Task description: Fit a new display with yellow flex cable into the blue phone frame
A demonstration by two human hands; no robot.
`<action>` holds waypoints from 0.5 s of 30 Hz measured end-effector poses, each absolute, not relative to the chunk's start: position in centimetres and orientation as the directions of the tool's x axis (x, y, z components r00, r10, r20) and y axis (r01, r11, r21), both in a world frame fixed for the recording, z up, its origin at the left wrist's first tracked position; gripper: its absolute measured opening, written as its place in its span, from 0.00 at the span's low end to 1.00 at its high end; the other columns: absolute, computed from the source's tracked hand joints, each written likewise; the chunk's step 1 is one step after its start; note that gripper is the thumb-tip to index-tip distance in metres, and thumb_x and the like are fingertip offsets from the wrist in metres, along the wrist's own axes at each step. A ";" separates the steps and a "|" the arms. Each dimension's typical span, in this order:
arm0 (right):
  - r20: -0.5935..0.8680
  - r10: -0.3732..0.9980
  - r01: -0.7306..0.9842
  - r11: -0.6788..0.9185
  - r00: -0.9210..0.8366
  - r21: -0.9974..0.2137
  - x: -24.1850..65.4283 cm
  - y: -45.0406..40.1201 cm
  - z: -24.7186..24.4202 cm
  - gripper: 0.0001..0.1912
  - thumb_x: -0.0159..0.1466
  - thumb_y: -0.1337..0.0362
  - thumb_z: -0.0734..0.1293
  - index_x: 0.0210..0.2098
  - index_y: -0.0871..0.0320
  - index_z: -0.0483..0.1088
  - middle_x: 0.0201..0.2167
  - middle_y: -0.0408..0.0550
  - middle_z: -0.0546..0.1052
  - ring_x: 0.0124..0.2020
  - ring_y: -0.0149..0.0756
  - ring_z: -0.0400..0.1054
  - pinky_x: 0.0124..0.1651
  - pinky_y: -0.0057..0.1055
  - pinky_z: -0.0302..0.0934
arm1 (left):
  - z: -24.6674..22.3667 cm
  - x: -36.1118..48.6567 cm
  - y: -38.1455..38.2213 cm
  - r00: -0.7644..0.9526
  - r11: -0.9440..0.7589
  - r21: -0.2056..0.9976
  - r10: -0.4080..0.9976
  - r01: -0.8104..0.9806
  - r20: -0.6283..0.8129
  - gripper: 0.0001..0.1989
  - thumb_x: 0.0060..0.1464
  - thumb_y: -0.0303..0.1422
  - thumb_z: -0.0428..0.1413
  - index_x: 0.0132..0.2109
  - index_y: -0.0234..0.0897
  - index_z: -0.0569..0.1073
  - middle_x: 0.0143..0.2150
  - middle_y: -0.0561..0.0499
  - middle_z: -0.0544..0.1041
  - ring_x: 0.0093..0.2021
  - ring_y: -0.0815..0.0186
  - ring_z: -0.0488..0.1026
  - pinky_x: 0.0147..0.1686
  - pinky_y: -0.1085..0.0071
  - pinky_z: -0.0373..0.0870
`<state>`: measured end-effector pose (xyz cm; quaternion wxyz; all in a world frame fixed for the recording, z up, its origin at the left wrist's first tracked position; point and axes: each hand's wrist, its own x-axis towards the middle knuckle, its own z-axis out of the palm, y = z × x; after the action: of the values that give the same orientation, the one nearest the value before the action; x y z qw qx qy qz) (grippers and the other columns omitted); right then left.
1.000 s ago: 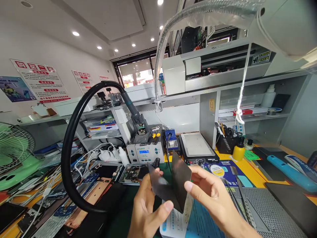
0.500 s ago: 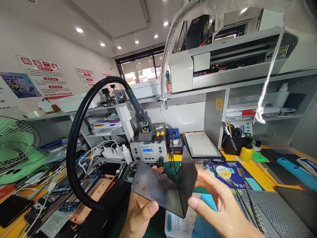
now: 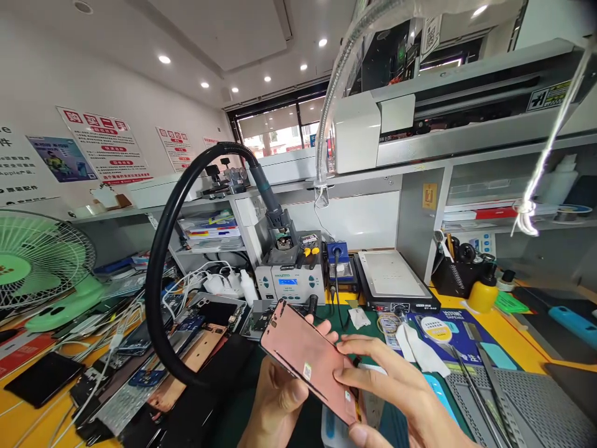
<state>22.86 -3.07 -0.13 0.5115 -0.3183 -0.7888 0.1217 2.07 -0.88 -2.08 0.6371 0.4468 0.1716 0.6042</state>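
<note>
Left grip [image 3: 276, 399], right grip [image 3: 400, 387] clasping coppery panel [image 3: 303, 348], long axis slanting down rightward

Over my feed I see a yellow bench [image 3: 529, 325] bearing a grey station [image 3: 290, 289], a flat-topped unit [image 3: 396, 277] right of it, and a black slab [image 3: 44, 378] well left.

A phone repair shop: dismantled phones [image 3: 219, 311] crowd the table [image 3: 13, 429], with a rework station [image 3: 289, 286] and tweezers [image 3: 500, 398] nearby, and printed posters [image 3: 107, 146] line the wall [image 3: 28, 74].
</note>
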 end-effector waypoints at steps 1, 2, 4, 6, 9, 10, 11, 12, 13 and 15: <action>0.732 0.620 0.392 0.771 -0.283 -0.502 22.8 -3.2 -0.2 0.24 0.59 0.58 0.76 0.55 0.44 0.74 0.55 0.54 0.78 0.54 0.52 0.76 0.50 0.39 0.76 | -2.2 2.0 -0.9 0.217 -0.110 0.780 0.928 -0.615 0.302 0.35 0.47 0.44 0.70 0.62 0.48 0.73 0.63 0.42 0.76 0.65 0.39 0.67 0.66 0.38 0.56; 0.730 0.615 0.405 0.774 -0.299 -0.487 22.8 -3.2 -0.1 0.25 0.60 0.58 0.76 0.56 0.44 0.73 0.56 0.53 0.77 0.54 0.51 0.76 0.50 0.37 0.76 | -2.4 1.8 -0.8 0.228 -0.090 0.784 0.931 -0.615 0.285 0.36 0.46 0.45 0.70 0.63 0.48 0.73 0.64 0.41 0.75 0.66 0.38 0.67 0.66 0.37 0.56; 0.714 0.606 0.413 0.785 -0.351 -0.462 22.7 -3.1 0.0 0.24 0.60 0.56 0.76 0.55 0.45 0.74 0.55 0.54 0.77 0.53 0.52 0.76 0.49 0.37 0.76 | -2.7 1.6 -0.9 0.257 -0.051 0.784 0.930 -0.619 0.263 0.37 0.45 0.46 0.70 0.63 0.48 0.73 0.65 0.41 0.74 0.66 0.36 0.66 0.65 0.36 0.56; 0.717 0.582 0.392 0.805 -0.383 -0.445 22.7 -2.8 0.0 0.24 0.60 0.55 0.76 0.55 0.46 0.74 0.55 0.55 0.78 0.53 0.52 0.76 0.50 0.38 0.75 | -2.9 1.4 -0.9 0.284 -0.018 0.777 0.925 -0.629 0.251 0.37 0.46 0.45 0.70 0.63 0.49 0.73 0.65 0.41 0.74 0.67 0.37 0.65 0.65 0.36 0.56; 0.750 0.531 0.368 0.839 -0.395 -0.400 22.7 -2.4 -0.3 0.30 0.59 0.55 0.77 0.59 0.46 0.70 0.56 0.56 0.77 0.55 0.52 0.75 0.52 0.39 0.74 | -3.0 1.3 -0.9 0.289 0.004 0.768 0.928 -0.640 0.236 0.36 0.46 0.46 0.69 0.63 0.51 0.73 0.65 0.43 0.74 0.67 0.39 0.65 0.66 0.40 0.55; 0.760 0.509 0.363 0.852 -0.405 -0.377 22.7 -2.3 -0.5 0.32 0.59 0.55 0.77 0.60 0.46 0.68 0.57 0.57 0.76 0.56 0.53 0.74 0.53 0.40 0.74 | -3.0 1.3 -0.9 0.287 0.002 0.767 0.928 -0.642 0.238 0.36 0.46 0.46 0.69 0.63 0.51 0.73 0.65 0.43 0.75 0.67 0.40 0.65 0.66 0.41 0.55; 0.765 0.493 0.363 0.860 -0.414 -0.358 22.7 -2.3 -0.7 0.33 0.59 0.54 0.77 0.61 0.46 0.67 0.57 0.57 0.76 0.57 0.53 0.73 0.54 0.41 0.73 | -3.0 1.4 -0.9 0.285 -0.003 0.765 0.927 -0.644 0.243 0.35 0.47 0.46 0.69 0.62 0.51 0.73 0.64 0.44 0.76 0.67 0.41 0.66 0.66 0.42 0.56; 0.763 0.485 0.365 0.864 -0.427 -0.345 22.8 -2.3 -0.9 0.34 0.59 0.54 0.77 0.62 0.46 0.67 0.57 0.58 0.76 0.57 0.54 0.73 0.55 0.42 0.73 | -2.9 1.4 -0.8 0.284 -0.014 0.764 0.924 -0.645 0.257 0.34 0.47 0.46 0.69 0.62 0.50 0.74 0.62 0.43 0.77 0.66 0.41 0.66 0.66 0.42 0.56; 0.759 0.475 0.365 0.870 -0.445 -0.331 22.8 -2.2 -1.0 0.35 0.58 0.53 0.78 0.62 0.47 0.66 0.57 0.58 0.76 0.58 0.55 0.72 0.55 0.42 0.72 | -2.8 1.5 -0.8 0.286 -0.024 0.764 0.920 -0.645 0.270 0.33 0.48 0.46 0.68 0.61 0.49 0.74 0.61 0.43 0.78 0.66 0.41 0.67 0.66 0.43 0.57; 0.744 0.476 0.376 0.870 -0.469 -0.319 22.9 -2.2 -1.3 0.37 0.57 0.56 0.78 0.64 0.48 0.65 0.57 0.60 0.75 0.59 0.56 0.71 0.57 0.45 0.71 | -2.6 1.5 -0.7 0.290 -0.033 0.768 0.915 -0.640 0.281 0.32 0.49 0.46 0.68 0.60 0.47 0.75 0.59 0.42 0.79 0.65 0.41 0.68 0.65 0.43 0.59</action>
<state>22.86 -2.19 -1.33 0.4513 -0.2490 -0.8551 0.0551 1.54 -0.75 -2.57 0.6769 0.4322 0.1592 0.5742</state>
